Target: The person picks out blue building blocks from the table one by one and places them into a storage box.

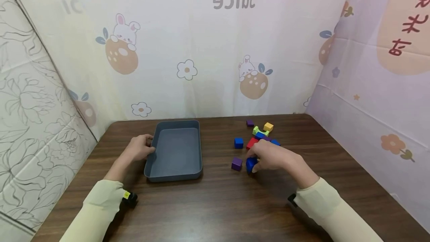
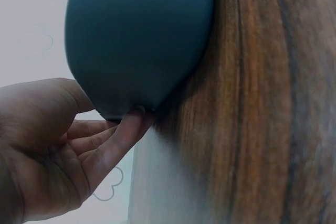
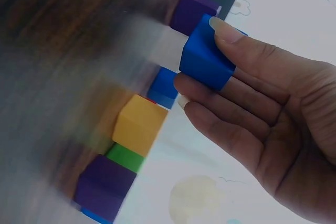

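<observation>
At the left of the table, my left hand (image 1: 140,147) holds the left wall of a shallow dark grey tray (image 1: 173,177). In the left wrist view, one fingertip rests on the tray's outer wall (image 2: 139,40) and the thumb passes behind its rim. My right hand (image 1: 270,155) pinches a blue block (image 3: 207,56) between thumb and fingers, low over the table. Just left of it in the head view is a purple block (image 1: 236,164). Another blue block (image 1: 239,143) and a red block (image 1: 252,143) lie beyond the hand, which partly covers the pile.
Behind the right hand lie a light green arched block (image 1: 260,132), a yellow block (image 1: 268,127) and a small purple block (image 1: 250,123). The brown wooden table (image 1: 218,204) meets a printed curtain (image 1: 215,92) at its back edge.
</observation>
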Action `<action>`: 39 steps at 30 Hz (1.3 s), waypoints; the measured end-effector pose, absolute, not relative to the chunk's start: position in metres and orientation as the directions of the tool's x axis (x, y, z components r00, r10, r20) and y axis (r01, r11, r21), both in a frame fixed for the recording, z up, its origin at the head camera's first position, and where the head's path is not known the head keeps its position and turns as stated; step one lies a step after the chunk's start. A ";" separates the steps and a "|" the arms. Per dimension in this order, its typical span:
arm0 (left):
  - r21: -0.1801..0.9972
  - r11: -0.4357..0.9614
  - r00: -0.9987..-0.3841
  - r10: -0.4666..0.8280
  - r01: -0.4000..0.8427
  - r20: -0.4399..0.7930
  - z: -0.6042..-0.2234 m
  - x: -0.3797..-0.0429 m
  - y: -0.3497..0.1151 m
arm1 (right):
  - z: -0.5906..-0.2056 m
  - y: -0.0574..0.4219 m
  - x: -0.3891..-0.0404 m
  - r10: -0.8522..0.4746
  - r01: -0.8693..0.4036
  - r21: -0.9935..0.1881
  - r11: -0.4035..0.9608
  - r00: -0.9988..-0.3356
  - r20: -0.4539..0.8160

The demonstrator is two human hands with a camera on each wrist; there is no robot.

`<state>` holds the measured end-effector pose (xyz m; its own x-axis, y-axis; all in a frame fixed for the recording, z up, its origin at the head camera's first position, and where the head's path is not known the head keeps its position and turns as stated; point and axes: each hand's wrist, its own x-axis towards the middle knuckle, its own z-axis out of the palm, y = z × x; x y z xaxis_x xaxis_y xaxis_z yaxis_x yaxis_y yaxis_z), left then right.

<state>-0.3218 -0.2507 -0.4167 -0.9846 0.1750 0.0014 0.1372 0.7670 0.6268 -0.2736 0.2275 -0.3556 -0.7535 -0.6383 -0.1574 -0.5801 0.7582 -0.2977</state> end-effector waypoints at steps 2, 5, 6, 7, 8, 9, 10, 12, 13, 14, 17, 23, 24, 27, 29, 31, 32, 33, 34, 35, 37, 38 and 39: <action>0.626 0.768 -0.985 0.173 0.136 0.002 -0.418 -0.322 -0.250 | -0.353 0.228 -0.273 -0.657 -0.599 -0.304 0.740 -0.741 -0.139; 0.625 0.768 -0.985 0.175 0.137 0.001 -0.419 -0.322 -0.249 | -0.350 0.229 -0.273 -0.680 -0.625 -0.310 0.717 -0.724 -0.115; 0.626 0.768 -0.985 0.173 0.135 0.000 -0.419 -0.322 -0.249 | -0.349 0.228 -0.273 -0.678 -0.621 -0.314 0.718 -0.726 -0.112; 0.627 0.767 -0.985 0.172 0.134 0.000 -0.419 -0.322 -0.249 | -0.348 0.228 -0.272 -0.675 -0.618 -0.314 0.720 -0.730 -0.109; 0.627 0.767 -0.985 0.173 0.135 0.001 -0.419 -0.322 -0.249 | -0.347 0.227 -0.272 -0.670 -0.614 -0.315 0.724 -0.735 -0.105; 0.626 0.767 -0.984 0.175 0.138 0.001 -0.419 -0.322 -0.249 | -0.346 0.226 -0.273 -0.667 -0.611 -0.318 0.725 -0.738 -0.102; 0.626 0.768 -0.984 0.176 0.140 0.004 -0.419 -0.322 -0.250 | -0.345 0.225 -0.273 -0.661 -0.605 -0.321 0.729 -0.744 -0.100; 0.623 0.769 -0.985 0.175 0.141 0.006 -0.419 -0.322 -0.251 | -0.342 0.222 -0.274 -0.660 -0.601 -0.336 0.725 -0.746 -0.091; 0.622 0.770 -0.984 0.176 0.142 0.007 -0.419 -0.322 -0.251 | -0.341 0.221 -0.274 -0.663 -0.603 -0.344 0.720 -0.743 -0.086; 0.621 0.770 -0.984 0.178 0.144 0.007 -0.419 -0.322 -0.252 | -0.340 0.219 -0.274 -0.665 -0.603 -0.351 0.717 -0.742 -0.082; 0.623 0.769 -0.984 0.176 0.141 0.006 -0.420 -0.322 -0.252 | -0.335 0.213 -0.273 -0.673 -0.608 -0.366 0.705 -0.736 -0.075; 0.633 0.763 -0.987 0.162 0.129 0.006 -0.419 -0.323 -0.251 | -0.329 0.200 -0.272 -0.680 -0.624 -0.348 0.700 -0.731 -0.057; 0.633 0.763 -0.987 0.160 0.128 0.007 -0.419 -0.323 -0.251 | -0.329 0.197 -0.273 -0.683 -0.630 -0.340 0.698 -0.729 -0.052; 0.630 0.765 -0.987 0.160 0.132 0.013 -0.420 -0.324 -0.251 | -0.328 0.191 -0.275 -0.700 -0.651 -0.335 0.681 -0.713 -0.036; 0.626 0.769 -0.987 0.159 0.132 0.013 -0.421 -0.325 -0.251 | -0.327 0.187 -0.276 -0.707 -0.658 -0.339 0.673 -0.706 -0.031; 0.626 0.769 -0.988 0.156 0.131 0.014 -0.422 -0.325 -0.251 | -0.326 0.183 -0.276 -0.707 -0.657 -0.346 0.670 -0.706 -0.027; 0.628 0.767 -0.987 0.157 0.132 0.015 -0.422 -0.325 -0.252 | -0.326 0.181 -0.276 -0.708 -0.659 -0.343 0.669 -0.706 -0.025; 0.630 0.766 -0.988 0.153 0.127 0.013 -0.423 -0.325 -0.251 | -0.325 0.179 -0.276 -0.708 -0.663 -0.334 0.670 -0.706 -0.021; 0.631 0.765 -0.988 0.153 0.127 0.013 -0.423 -0.325 -0.251 | -0.324 0.177 -0.276 -0.709 -0.666 -0.325 0.671 -0.705 -0.016; 0.632 0.765 -0.988 0.152 0.126 0.014 -0.423 -0.325 -0.252 | -0.323 0.175 -0.276 -0.709 -0.669 -0.320 0.671 -0.705 -0.014; 0.630 0.766 -0.988 0.152 0.129 0.018 -0.422 -0.325 -0.252 | -0.322 0.170 -0.276 -0.711 -0.674 -0.310 0.671 -0.703 -0.009; 0.630 0.766 -0.988 0.152 0.128 0.017 -0.422 -0.325 -0.252 | -0.321 0.167 -0.276 -0.713 -0.677 -0.305 0.669 -0.701 -0.007; 0.628 0.767 -0.988 0.154 0.132 0.019 -0.421 -0.324 -0.253 | -0.321 0.165 -0.276 -0.715 -0.680 -0.306 0.666 -0.699 -0.003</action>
<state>-0.3243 -0.2527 -0.4211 -0.9879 0.1540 0.0191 0.1317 0.7671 0.6279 -0.2761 0.1646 -0.3207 -0.6988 -0.7153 -0.0027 -0.6803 0.6658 -0.3064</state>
